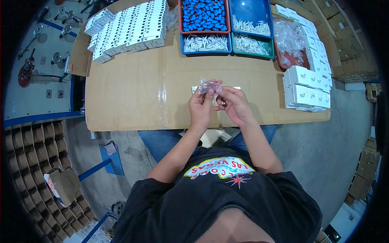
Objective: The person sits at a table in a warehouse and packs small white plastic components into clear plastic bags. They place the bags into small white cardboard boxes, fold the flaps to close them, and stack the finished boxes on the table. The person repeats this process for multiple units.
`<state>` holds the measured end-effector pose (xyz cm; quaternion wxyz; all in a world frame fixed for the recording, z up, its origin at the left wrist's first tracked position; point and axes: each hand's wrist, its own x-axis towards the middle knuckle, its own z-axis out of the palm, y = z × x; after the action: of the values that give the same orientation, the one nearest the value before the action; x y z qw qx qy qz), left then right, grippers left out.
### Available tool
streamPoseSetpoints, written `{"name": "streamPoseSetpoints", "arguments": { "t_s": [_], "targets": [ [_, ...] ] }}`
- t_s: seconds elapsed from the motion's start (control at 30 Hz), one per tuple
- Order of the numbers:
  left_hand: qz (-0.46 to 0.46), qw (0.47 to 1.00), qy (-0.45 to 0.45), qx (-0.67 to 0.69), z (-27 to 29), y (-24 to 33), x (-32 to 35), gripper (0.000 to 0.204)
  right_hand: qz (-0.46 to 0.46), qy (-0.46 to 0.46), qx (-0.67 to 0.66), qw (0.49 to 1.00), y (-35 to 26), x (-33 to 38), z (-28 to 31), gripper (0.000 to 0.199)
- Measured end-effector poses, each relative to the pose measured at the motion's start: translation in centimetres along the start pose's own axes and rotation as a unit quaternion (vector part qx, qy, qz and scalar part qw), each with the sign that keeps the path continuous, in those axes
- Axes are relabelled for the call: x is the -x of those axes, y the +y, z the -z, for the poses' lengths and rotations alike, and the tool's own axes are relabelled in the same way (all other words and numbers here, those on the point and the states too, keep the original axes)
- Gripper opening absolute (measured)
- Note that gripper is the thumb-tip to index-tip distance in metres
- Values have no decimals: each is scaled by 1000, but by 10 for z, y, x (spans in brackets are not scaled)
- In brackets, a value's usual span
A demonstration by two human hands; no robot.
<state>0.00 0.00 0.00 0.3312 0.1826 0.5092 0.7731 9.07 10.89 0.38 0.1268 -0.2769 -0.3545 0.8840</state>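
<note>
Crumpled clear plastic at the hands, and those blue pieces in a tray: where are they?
Crumpled clear plastic (207,86): head view, on its upper, exposed part.
Blue pieces (204,15): head view, middle of the pile.

Over the counter (125,93) I see the fingers (209,95) holding a plastic bag (207,86). Straight beyond them sit trays (248,11) with small parts (204,16) in them; left of those, rows of boxes (135,29). To the fingers' right stand stacked boxes (308,91), a shallow tray (295,62) of loose bags (288,38) behind them.
</note>
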Motion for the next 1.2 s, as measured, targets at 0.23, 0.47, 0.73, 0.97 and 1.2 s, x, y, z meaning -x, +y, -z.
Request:
{"name": "streamPoseSetpoints", "arguments": {
  "t_s": [0.23, 0.47, 0.73, 0.97, 1.2],
  "targets": [
    [-7, 997, -80, 9, 8, -9, -7, 42, -39, -7, -2, 999, -4, -5, 19, 18],
    [-107, 981, -26, -160, 13, 14, -9, 46, -25, 55, 40, 997, -6, 0, 13, 19],
    [-269, 763, -153, -568, 36, 6, -16, 53, 81, 121, 268, 952, 13, -6, 19, 19],
    [-267, 804, -108, -520, 44, -20, -15, 31, 52, 78, 300, 949, 11, -6, 26, 18],
    [-164, 862, -27, -479, 79, -41, -17, 28, 239, 98, 358, 897, -15, -83, 118, 19]
  ]
}}
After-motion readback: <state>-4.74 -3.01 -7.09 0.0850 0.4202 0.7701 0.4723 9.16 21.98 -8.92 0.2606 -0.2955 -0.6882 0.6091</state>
